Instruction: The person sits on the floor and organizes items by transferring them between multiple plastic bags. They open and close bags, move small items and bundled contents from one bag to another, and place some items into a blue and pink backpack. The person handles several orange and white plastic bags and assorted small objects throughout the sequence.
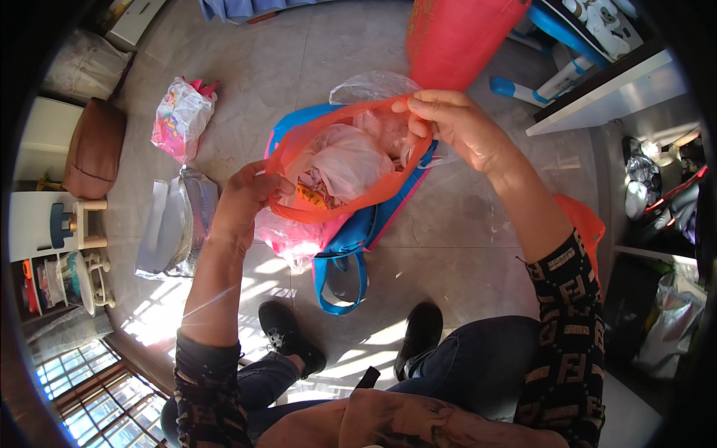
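An orange plastic bag (364,196) is spread wide between my two hands. My left hand (255,190) pinches its rim on the near left, and my right hand (448,120) grips the rim at the far right. Inside lie a whitish plastic bag (350,159) with bundled contents and a small yellow-and-red patterned item (315,190). Beneath the orange bag rests a blue backpack (358,232) with pink trim, its handle loop towards my feet. Crumpled clear plastic (375,84) shows behind the bag, and pinkish plastic (285,232) pokes out below my left hand.
A silver insulated bag (182,224) and a pink-and-white plastic bag (185,117) lie on the floor at left. A red tote bag (459,39) stands at the far side. Another orange bag (580,224) sits by my right forearm, beside open shelves (644,252).
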A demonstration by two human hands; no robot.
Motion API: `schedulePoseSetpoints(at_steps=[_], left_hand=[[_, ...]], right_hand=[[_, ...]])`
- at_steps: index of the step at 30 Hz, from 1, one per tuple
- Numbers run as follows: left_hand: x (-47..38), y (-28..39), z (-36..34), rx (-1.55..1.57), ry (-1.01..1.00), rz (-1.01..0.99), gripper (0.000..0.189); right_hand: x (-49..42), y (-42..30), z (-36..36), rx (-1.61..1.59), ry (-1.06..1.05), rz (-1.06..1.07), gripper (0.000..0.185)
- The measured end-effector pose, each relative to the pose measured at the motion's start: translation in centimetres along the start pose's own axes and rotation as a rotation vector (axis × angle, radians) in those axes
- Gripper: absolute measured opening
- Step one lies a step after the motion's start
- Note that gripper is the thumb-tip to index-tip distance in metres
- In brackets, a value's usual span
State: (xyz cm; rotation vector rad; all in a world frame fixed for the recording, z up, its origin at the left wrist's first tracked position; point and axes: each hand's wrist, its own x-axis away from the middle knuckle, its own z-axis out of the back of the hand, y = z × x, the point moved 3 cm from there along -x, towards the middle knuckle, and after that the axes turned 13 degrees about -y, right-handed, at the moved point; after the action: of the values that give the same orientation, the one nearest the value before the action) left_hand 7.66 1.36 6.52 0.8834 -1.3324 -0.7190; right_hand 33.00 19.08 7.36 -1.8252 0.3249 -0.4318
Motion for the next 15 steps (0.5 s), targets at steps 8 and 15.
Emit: schedulePoseSetpoints(at_steps=[8, 15], left_hand=[[0.3, 4.4, 2.5, 0.175, -0.196, -0.186, 0.016], [2.0, 8.2, 0.7, -0.008, -0.059, -0.42, 0.017]], right_hand=[[-0.6, -3.1, -1.9, -0.009, 0.061, 0.114, 0.023], [1.7, -5.8, -3.7, 0.397, 0.045, 0.085, 0.026]])
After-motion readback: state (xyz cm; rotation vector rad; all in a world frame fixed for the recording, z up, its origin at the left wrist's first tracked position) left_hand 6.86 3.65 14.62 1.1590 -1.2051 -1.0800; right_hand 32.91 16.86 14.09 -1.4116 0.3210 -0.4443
